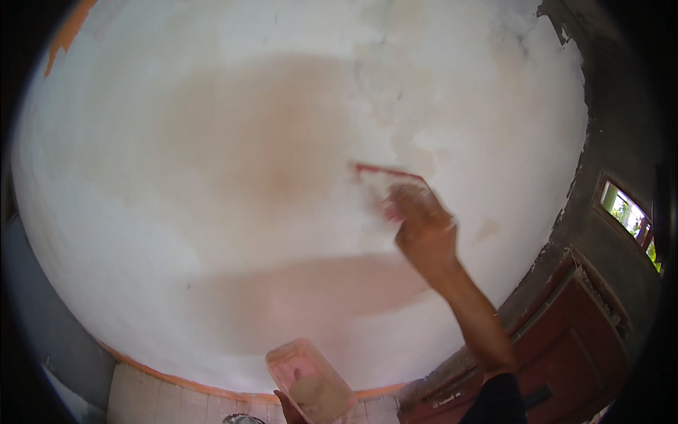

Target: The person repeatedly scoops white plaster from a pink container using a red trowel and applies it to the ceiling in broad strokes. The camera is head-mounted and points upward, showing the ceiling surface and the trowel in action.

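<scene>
In front of me rises a white wall with beige, damp-looking patches and soft shadows. My right hand is raised before it, fingers closed round a flat putty spreader with a red edge. Motion blurs the tool and fingers, and I cannot tell whether the edge touches the wall. Low in the view, my left hand holds a pinkish rectangular plastic tub from its left side. Inside the tub lies a lump of beige putty. Most of the left hand is hidden behind the tub.
Bare grey plaster borders the white surface on the right, with a small window and a dark red panelled door. An orange strip runs above pale tiles below. A roundish metallic object shows at the bottom edge.
</scene>
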{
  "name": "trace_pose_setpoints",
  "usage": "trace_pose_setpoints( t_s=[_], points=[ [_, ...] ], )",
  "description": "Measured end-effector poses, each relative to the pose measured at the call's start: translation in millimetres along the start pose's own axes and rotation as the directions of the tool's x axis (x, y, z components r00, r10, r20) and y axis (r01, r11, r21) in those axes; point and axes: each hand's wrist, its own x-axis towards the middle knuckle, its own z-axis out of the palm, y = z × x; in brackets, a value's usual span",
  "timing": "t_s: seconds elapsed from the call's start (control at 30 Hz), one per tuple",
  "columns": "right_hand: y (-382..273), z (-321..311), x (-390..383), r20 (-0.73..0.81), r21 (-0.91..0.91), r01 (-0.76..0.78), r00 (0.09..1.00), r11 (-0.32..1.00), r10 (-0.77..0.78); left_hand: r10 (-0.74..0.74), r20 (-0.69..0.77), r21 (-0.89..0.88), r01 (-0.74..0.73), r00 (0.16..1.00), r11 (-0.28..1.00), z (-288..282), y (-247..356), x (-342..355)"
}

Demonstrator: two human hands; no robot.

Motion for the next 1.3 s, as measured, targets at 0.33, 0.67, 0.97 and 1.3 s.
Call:
trace_pose_setpoints(
  t_s=[0.33,0.67,0.97,1.3],
  points=[
    [22.9,49.2,88.2,-0.180,-0.547,-0.115,0.984,0.829,0.018,-0.025,-0.028,-0.016,0.025,0.999,1.000,5.0,-3.0,-2.5],
    [-3.1,-14.4,39.1,-0.168,-0.096,0.023,0.985,0.995,-0.039,0.043,-0.024,0.001,-0.043,0.999,0.999,-13.6,5.9,-18.3],
    [12.1,64.6,70.3,-0.112,-0.397,0.027,0.991,0.917,-0.078,0.024,-0.001,-0.038,-0.025,1.000,0.999,-14.2,2.0,-11.4],
    [21.5,-20.8,77.6,-0.275,-0.084,0.057,0.958,0.995,-0.078,0.060,-0.026,-0.053,-0.062,0.998,0.997,-13.5,8.5,-14.7]
  ],
)
